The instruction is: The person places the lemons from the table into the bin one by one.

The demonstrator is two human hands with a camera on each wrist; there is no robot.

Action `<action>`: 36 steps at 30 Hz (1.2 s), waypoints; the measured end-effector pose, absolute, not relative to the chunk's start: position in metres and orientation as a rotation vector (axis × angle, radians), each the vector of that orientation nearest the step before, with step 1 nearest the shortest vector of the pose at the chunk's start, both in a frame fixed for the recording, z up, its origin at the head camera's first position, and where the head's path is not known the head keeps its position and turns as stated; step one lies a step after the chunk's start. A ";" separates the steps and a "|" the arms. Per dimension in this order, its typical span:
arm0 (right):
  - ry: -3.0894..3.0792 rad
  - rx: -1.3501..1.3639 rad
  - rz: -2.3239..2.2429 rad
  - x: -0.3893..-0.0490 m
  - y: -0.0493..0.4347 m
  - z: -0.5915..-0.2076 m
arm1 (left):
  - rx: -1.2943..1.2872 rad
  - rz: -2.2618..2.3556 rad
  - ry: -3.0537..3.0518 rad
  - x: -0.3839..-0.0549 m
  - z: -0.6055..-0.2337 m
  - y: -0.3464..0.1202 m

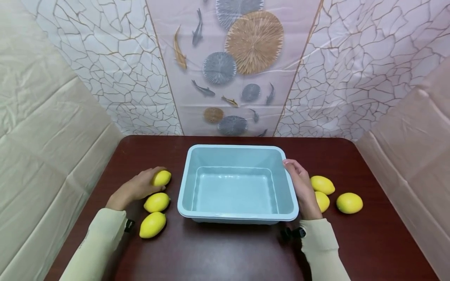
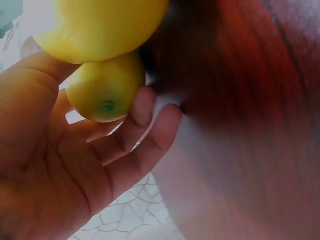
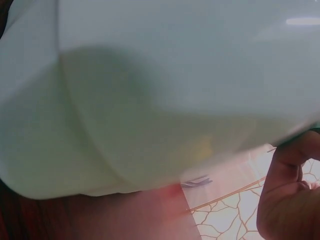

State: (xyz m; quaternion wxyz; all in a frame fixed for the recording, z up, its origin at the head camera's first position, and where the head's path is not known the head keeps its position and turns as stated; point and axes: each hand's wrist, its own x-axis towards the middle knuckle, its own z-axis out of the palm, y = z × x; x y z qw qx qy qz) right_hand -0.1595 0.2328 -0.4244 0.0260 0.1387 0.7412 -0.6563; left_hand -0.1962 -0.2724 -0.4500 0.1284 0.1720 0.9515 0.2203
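Observation:
A light blue plastic basin (image 1: 232, 191) sits mid-table, and nothing is visible inside it. On its left, three yellow lemons form a column. My left hand (image 1: 142, 184) reaches over the farthest lemon (image 1: 162, 178), thumb and fingers curled round it; the left wrist view shows this lemon (image 2: 106, 95) within the fingers. Nearer to me lie the middle lemon (image 1: 156, 202) and the nearest lemon (image 1: 152, 225). My right hand (image 1: 303, 187) grips the basin's right rim. In the right wrist view the basin's outer wall (image 3: 150, 80) fills most of the picture, with the hand (image 3: 290, 192) at the lower right.
Right of my right hand lie three more lemons: a far one (image 1: 322, 185), one partly hidden by the hand (image 1: 322, 201) and one farther right (image 1: 349, 203). The dark brown table (image 1: 211, 253) meets patterned cloth at the back and plain cloth at both sides.

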 end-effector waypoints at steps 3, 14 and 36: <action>2.289 0.433 -2.029 -0.159 0.234 -0.423 | 0.522 0.718 2.786 -0.199 -0.454 -0.274; 2.267 0.450 -1.998 -0.154 0.231 -0.429 | 0.325 0.817 2.872 -0.184 -0.470 -0.283; 2.324 0.415 -1.993 -0.158 0.230 -0.420 | 0.308 1.020 2.998 -0.173 -0.436 -0.267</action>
